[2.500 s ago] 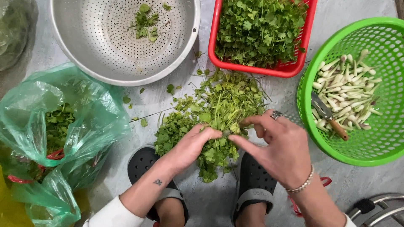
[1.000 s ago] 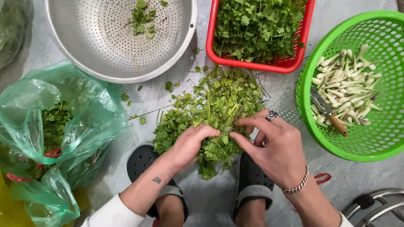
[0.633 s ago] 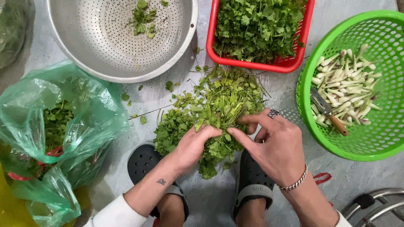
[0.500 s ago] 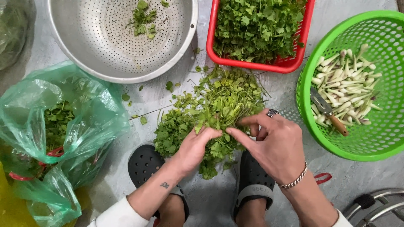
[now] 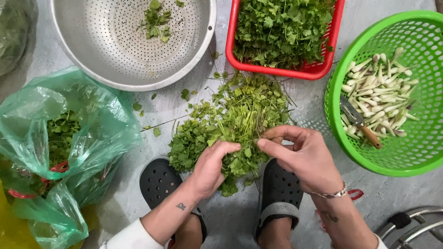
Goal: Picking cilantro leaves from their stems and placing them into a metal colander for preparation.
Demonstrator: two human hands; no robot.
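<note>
Both hands work in a pile of green herbs (image 5: 230,124) on the grey floor, below a red basket (image 5: 233,50). The left hand (image 5: 210,166) rests on the leaves, fingers curled. The right hand (image 5: 307,157) seems to pinch a few stems, though the leaves partly hide its fingertips.

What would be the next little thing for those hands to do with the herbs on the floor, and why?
Probably pinch off the sprig the two hands are working on and drop the leaves into the metal colander. The left hand and right hand meet fingertip to fingertip over the loose herb pile, and the colander holds only a few picked leaves.
</note>
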